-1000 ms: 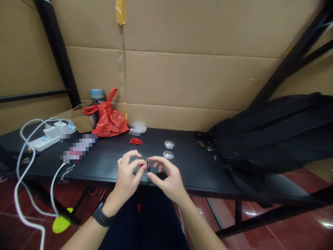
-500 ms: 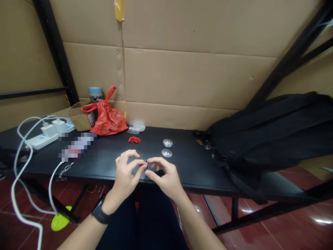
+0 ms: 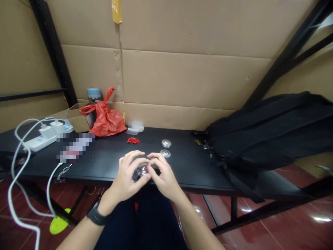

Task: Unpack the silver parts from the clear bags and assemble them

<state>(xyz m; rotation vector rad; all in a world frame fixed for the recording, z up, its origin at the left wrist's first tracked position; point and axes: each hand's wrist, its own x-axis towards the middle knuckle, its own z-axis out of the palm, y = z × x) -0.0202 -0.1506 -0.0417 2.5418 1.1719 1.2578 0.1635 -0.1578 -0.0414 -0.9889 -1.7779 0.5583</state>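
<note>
My left hand point(image 3: 129, 172) curls its thumb and forefinger around a small shiny silver disc point(image 3: 142, 170) just above the table's front edge. The disc faces up toward me, and a bit of red point(image 3: 146, 168) shows at its right side. My right hand point(image 3: 163, 174) has its thumb and forefinger closed at that red bit, against the disc; the fingertips partly hide the contact. Beyond my hands lie two similar round shiny pieces, one nearer point(image 3: 165, 153) and one farther point(image 3: 166, 143). A small heap of red pieces point(image 3: 133, 140) rests to their left.
A red plastic bag point(image 3: 109, 119), cardboard box point(image 3: 78, 118) and blue-lidded container point(image 3: 94, 93) stand back left. Clear plastic packaging point(image 3: 135, 127) lies beside the bag. A power strip point(image 3: 41, 140) with white cables is at left, a black backpack point(image 3: 270, 132) at right.
The disc has turned from edge-on to facing up toward me. My left hand's fingers now curve around it, and the right fingers have closed in at its right side. The view shifted slightly.
</note>
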